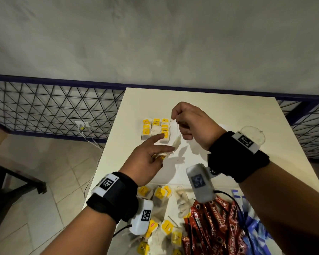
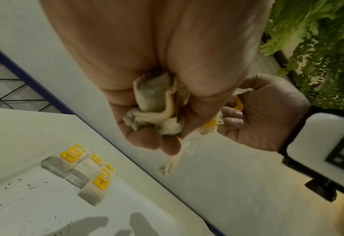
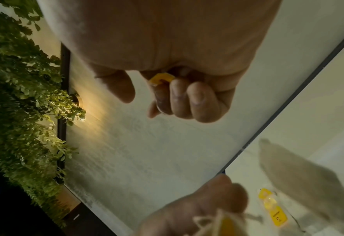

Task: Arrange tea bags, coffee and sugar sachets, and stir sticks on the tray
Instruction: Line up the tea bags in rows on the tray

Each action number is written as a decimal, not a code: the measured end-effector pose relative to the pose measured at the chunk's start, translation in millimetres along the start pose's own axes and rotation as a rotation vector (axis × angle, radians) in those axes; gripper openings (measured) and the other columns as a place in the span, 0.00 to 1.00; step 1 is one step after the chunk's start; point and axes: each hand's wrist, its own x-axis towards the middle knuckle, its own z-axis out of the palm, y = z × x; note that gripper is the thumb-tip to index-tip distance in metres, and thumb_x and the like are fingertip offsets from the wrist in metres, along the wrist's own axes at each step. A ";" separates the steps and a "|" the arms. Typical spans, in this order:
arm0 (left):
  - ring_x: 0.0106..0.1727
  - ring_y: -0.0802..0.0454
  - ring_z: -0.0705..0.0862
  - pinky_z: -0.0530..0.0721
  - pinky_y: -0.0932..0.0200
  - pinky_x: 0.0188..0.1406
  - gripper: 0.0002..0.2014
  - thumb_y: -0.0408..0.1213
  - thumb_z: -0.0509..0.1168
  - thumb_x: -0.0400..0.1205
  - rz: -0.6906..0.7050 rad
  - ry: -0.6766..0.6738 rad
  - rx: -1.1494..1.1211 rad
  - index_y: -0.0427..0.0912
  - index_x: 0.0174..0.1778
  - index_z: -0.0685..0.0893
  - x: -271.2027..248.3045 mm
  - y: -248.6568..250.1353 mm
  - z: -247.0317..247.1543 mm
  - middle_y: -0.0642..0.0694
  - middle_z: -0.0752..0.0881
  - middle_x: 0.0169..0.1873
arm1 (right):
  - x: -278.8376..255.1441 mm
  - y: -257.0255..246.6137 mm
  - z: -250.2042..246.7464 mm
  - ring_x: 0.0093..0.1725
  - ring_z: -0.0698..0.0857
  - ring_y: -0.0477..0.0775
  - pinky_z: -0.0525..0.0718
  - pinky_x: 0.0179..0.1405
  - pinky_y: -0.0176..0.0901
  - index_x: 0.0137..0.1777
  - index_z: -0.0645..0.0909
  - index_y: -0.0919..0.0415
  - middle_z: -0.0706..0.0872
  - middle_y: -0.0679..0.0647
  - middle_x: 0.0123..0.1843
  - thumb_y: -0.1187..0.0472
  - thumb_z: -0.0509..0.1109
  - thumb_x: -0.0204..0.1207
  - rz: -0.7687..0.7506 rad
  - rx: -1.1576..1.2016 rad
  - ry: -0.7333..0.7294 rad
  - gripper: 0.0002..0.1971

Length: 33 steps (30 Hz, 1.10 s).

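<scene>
Several tea bags with yellow tags lie in neat rows at the far left of the white tray, also seen in the left wrist view. My left hand hovers just in front of them, gripping a bunch of crumpled tea bags in its palm, index finger stretched toward the rows. My right hand is raised right of the rows and pinches a yellow tag. From it one tea bag dangles on its string above the tray.
A loose heap of tea bags lies on the table's near edge, with red coffee sachets and blue sachets to its right. A clear round lid sits behind my right wrist. A wire fence stands at left.
</scene>
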 end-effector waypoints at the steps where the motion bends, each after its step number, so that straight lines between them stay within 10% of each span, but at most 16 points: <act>1: 0.64 0.35 0.82 0.83 0.51 0.60 0.35 0.19 0.62 0.76 0.008 -0.005 0.041 0.76 0.49 0.83 2.6 -1.3 1.8 0.56 0.70 0.77 | 0.2 -0.8 -0.5 0.24 0.59 0.49 0.56 0.26 0.42 0.36 0.73 0.55 0.64 0.43 0.22 0.59 0.57 0.64 0.002 0.005 0.002 0.04; 12: 0.74 0.57 0.73 0.71 0.73 0.63 0.29 0.20 0.61 0.78 0.023 -0.046 0.221 0.59 0.64 0.84 14.2 1.8 5.9 0.52 0.68 0.79 | 2.8 -15.0 -0.8 0.25 0.59 0.50 0.63 0.21 0.37 0.37 0.75 0.63 0.64 0.53 0.29 0.64 0.51 0.63 -0.031 0.154 -0.002 0.11; 19: 0.69 0.64 0.78 0.79 0.56 0.68 0.25 0.28 0.63 0.73 -0.003 0.043 0.019 0.50 0.65 0.84 -8.1 -9.4 2.9 0.57 0.81 0.67 | -0.5 -13.6 0.4 0.25 0.61 0.50 0.64 0.23 0.40 0.37 0.77 0.67 0.64 0.55 0.30 0.74 0.46 0.76 -0.032 0.208 0.023 0.17; 27: 0.71 0.67 0.75 0.82 0.51 0.66 0.27 0.32 0.61 0.73 0.018 0.026 0.021 0.60 0.65 0.81 -7.9 -9.2 7.7 0.61 0.76 0.72 | -3.9 -16.4 -0.6 0.24 0.63 0.49 0.66 0.23 0.40 0.37 0.78 0.65 0.64 0.54 0.28 0.65 0.52 0.64 -0.058 0.256 0.012 0.12; 33: 0.32 0.64 0.79 0.73 0.77 0.43 0.28 0.22 0.63 0.77 0.109 -0.019 0.159 0.63 0.60 0.83 -4.5 3.7 7.8 0.56 0.66 0.79 | -1.6 -17.3 -3.0 0.24 0.63 0.51 0.68 0.24 0.41 0.36 0.79 0.63 0.63 0.56 0.27 0.65 0.53 0.64 -0.084 0.257 0.036 0.12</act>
